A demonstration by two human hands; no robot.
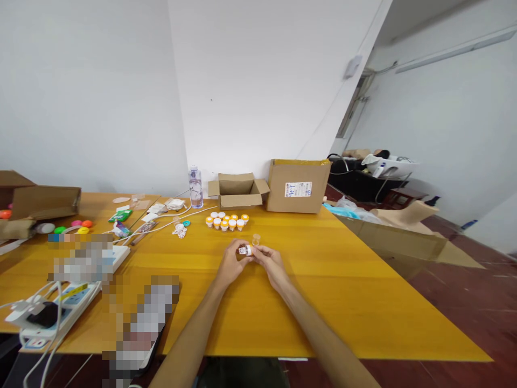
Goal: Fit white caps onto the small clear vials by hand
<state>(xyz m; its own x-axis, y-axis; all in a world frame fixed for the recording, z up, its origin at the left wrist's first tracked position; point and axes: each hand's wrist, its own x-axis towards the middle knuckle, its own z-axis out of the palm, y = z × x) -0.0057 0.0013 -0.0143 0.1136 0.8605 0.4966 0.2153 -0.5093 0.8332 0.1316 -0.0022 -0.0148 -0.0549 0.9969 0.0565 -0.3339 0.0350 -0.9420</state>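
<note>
Over the middle of the table, a small white jar (249, 249) with a dark-dotted end lies on its side between my fingers. My left hand (234, 261) curls round its dotted end, thumb and fingers pinching it. From the other side, the fingertips of my right hand (269, 258) close on the white end. Just behind my right fingers stands a small clear plastic cup (256, 238). Farther back, several small jars (226, 222) with white and orange parts stand in a tight group. My fingers hide part of the held jar.
An open cardboard box (241, 201), a taped carton (297, 188) and a water bottle (196, 187) stand along the wall. Power strips (75, 307) with cables and a pixelated phone-like object (151, 318) lie at left. Dotted white pieces (180, 230) sit left of the jars.
</note>
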